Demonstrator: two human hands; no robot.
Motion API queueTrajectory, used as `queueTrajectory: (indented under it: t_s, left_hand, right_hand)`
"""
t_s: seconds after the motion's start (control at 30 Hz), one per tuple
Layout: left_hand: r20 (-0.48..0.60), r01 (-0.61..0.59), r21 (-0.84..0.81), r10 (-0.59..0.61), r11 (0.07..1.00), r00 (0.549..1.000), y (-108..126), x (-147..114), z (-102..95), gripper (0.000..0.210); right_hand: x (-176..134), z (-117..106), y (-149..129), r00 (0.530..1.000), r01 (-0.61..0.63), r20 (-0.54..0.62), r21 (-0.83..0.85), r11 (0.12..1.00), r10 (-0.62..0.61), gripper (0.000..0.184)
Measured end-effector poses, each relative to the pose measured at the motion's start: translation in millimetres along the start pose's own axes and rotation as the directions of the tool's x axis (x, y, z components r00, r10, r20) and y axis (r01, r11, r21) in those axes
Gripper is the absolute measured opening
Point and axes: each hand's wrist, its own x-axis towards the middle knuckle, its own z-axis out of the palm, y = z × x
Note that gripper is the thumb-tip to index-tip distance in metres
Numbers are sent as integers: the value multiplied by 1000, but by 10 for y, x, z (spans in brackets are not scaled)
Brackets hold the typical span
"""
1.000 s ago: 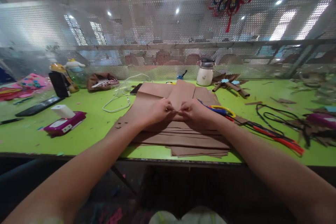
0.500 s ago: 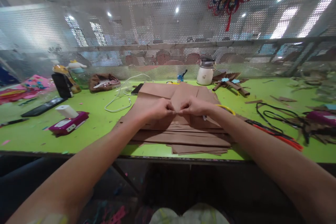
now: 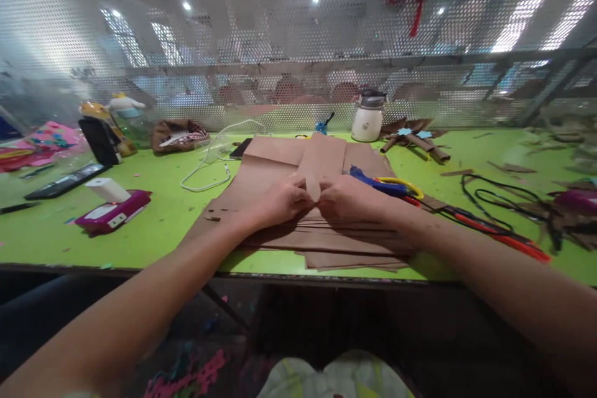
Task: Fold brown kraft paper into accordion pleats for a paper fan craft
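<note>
My left hand [image 3: 295, 199] and my right hand [image 3: 339, 198] meet over a stack of brown paper [image 3: 326, 242] on the green table. Both have their fingers pinched on the near end of a brown paper strip [image 3: 323, 158]. This end curls up between the fingertips, while the rest of the strip runs away from me over the sheets. Just beyond my right wrist lie a blue tool [image 3: 380, 183] and a yellow loop [image 3: 410, 186], both partly covered by the hand and forearm.
At left sit a purple power strip [image 3: 112, 211] with a white plug, a white cable [image 3: 205, 188] and a phone [image 3: 99, 140]. A white jar [image 3: 368, 118] and rolled brown paper [image 3: 422, 148] stand at the back. Black cord [image 3: 489, 205] and a red-orange tool [image 3: 517, 244] lie right.
Both hands have come slightly nearer to me and lower, still pinching the strip. Its near end now curls up more. The blue tool has come into view beyond my right wrist.
</note>
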Motion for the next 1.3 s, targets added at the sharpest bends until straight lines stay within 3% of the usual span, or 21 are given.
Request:
queueTrajectory:
  t_s: [0.13,0.27,0.57,0.93,1.3]
  left_hand:
    - [-1,-42,56,43,998,999,90,-48,10,29]
    - [-20,-7,-39,6,999,1000,59,-52,44,21]
    - [-15,52,-115,-54,992,998,-21,-32,102,14]
    - [138,216,-169,-194,962,971,-78,19,78,12]
    - [97,12,-51,-7,999,995,-36,-23,64,11]
  right_hand:
    - [-23,21,-59,999,29,29,-121,992,-26,17]
    - [-45,53,-72,999,24,44,-150,988,-18,17]
    - [-71,155,-42,999,-21,-45,38,999,23,20]
    - [-46,51,-5,982,-173,91,105,979,164,20]
    - [-25,12,-30,977,-179,136,114,977,163,14]
